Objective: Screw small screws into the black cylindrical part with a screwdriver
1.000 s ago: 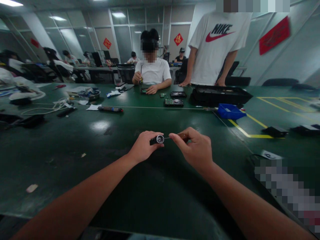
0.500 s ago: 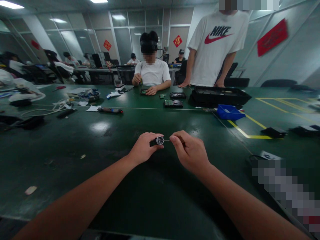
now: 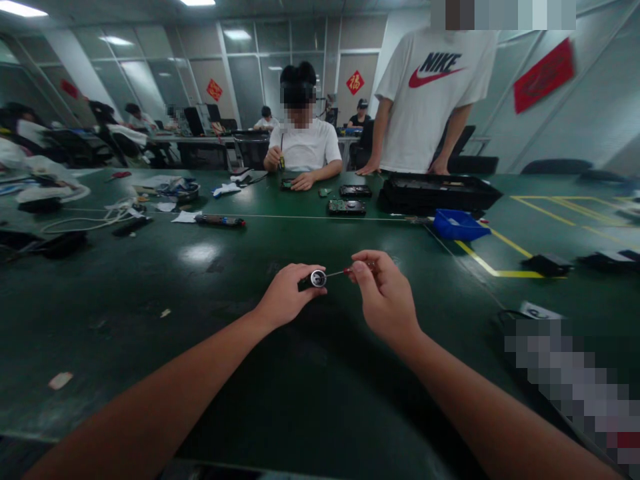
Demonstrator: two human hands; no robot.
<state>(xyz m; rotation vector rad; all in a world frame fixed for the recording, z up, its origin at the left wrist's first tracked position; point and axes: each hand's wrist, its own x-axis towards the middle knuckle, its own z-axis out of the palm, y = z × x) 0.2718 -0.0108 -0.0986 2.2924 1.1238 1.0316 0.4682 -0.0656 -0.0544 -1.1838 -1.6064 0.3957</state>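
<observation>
My left hand [image 3: 287, 293] is closed round a small dark cylinder [image 3: 318, 279] with a bright metal rim, its round end turned toward me. What is inside that end is too small to make out. Between the fingers of my right hand [image 3: 384, 287] is a thin screwdriver [image 3: 346, 271] with a reddish handle. Its slim shaft points left, and the tip meets the cylinder's rim or side; exactly where it touches I cannot tell. Both hands are held above the green table [image 3: 280, 400].
Across the table a seated person [image 3: 305, 147] works on a circuit board, and another person [image 3: 437, 100] stands leaning on it. A black tray [image 3: 440, 193], a blue bin [image 3: 460, 225], opened devices [image 3: 347, 207] and a dark tool [image 3: 220, 221] lie beyond my hands.
My right hand has drawn slightly right and up, and its fingers have loosened, so the screwdriver's handle now shows. The shaft is more slanted. My left hand stays nearly in place with the cylinder.
</observation>
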